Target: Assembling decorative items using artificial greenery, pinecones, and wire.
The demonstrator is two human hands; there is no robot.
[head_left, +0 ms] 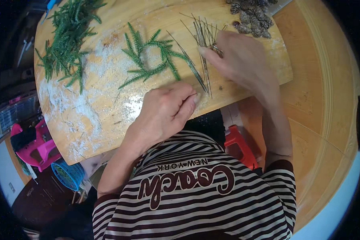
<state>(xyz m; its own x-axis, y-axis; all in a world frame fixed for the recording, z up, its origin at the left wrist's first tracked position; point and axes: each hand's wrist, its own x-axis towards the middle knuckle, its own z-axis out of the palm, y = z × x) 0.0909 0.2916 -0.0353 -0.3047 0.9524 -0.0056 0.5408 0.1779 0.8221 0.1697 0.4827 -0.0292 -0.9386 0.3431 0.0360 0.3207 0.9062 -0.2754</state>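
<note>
My left hand point(164, 110) is closed near the table's front edge, thumb pressed against the curled forefinger. Whatever it may pinch is too small or hidden to make out. To its right, my right hand point(244, 60) bends over a loose bunch of thin dark wires point(204, 34), its thumb and curled fingers closed on some of them. More wires point(194, 72) lie between my hands, pointing toward the near edge. Just beyond my left hand rests a green artificial pine sprig point(160, 70) with several needled branches.
A heap of green pine sprigs point(68, 36) covers the far left of the wooden table point(108, 140). Brown pine cones point(252, 18) are piled at the far right. White flakes are scattered leftward. Below stand a red stool point(240, 146), a pink stool point(38, 146) and a blue basket point(68, 176).
</note>
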